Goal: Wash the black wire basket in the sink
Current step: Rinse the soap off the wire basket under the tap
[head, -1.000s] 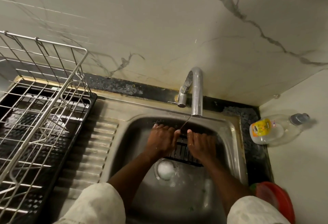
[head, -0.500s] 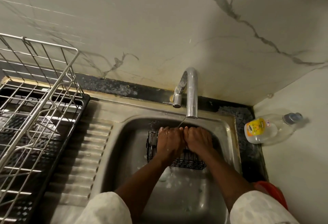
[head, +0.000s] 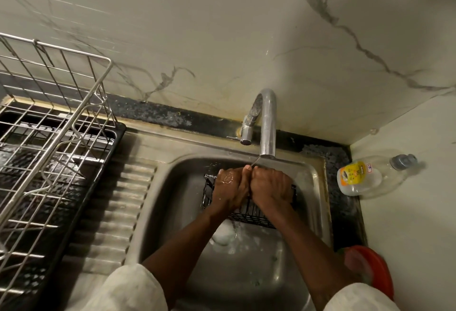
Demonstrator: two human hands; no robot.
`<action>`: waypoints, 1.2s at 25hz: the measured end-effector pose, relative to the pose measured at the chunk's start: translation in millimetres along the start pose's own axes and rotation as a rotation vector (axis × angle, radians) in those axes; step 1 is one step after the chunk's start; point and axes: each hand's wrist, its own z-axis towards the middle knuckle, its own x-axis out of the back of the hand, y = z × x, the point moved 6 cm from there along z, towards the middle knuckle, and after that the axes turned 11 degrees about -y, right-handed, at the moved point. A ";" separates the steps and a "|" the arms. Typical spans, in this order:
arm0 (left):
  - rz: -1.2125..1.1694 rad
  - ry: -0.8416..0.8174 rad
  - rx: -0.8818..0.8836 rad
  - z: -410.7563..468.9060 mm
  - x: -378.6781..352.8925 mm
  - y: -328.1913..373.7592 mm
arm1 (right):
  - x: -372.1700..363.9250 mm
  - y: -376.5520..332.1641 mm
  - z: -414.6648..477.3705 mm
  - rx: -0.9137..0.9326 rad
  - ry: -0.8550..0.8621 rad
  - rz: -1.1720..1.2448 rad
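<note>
The black wire basket (head: 248,212) sits in the middle of the frame, inside the steel sink (head: 172,199), toward its back wall and right below the spout. My left hand (head: 232,187) and right hand (head: 270,185) lie side by side on top of it with the thumbs touching. The fingers of both bend down over its far rim and grasp the wires, though the tips are hidden behind the backs of my hands. My left hand is wet, with a patch of water or suds on its back. A thin stream of water (head: 255,161) slants from the tap (head: 267,123) onto my thumbs. Below the basket, between my forearms, is the pale round drain (head: 223,234). My pale sleeves (head: 128,288) fill the bottom edge. To the left of the basin runs the ribbed drainboard (head: 111,199), and past it, at the far left, a silver wire dish rack (head: 56,113) stands in a black tray (head: 116,143). A strip of dark speckled table (head: 160,113) runs behind the sink under the veined marble wall (head: 197,27). At the right, a clear bottle (head: 365,177) with a yellow label lies on its side, its grey cap pointing right. In the lower right corner is a red round thing (head: 377,268), too blurred to identify.
</note>
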 end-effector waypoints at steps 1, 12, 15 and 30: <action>-0.059 0.007 -0.005 1.7 2.4 -1.9 | 3.6 -3.7 -1.1 0.005 0.001 -0.006; -0.548 -0.016 0.142 -9.0 10.4 5.6 | 23.6 -17.2 -19.9 0.099 0.002 -0.131; -0.466 -0.084 0.131 -22.0 -6.4 -7.4 | 21.9 -20.0 -27.9 0.134 0.016 -0.247; -0.468 -0.086 0.395 -35.3 -20.3 -78.2 | 13.5 -16.2 -25.1 0.074 -0.015 -0.251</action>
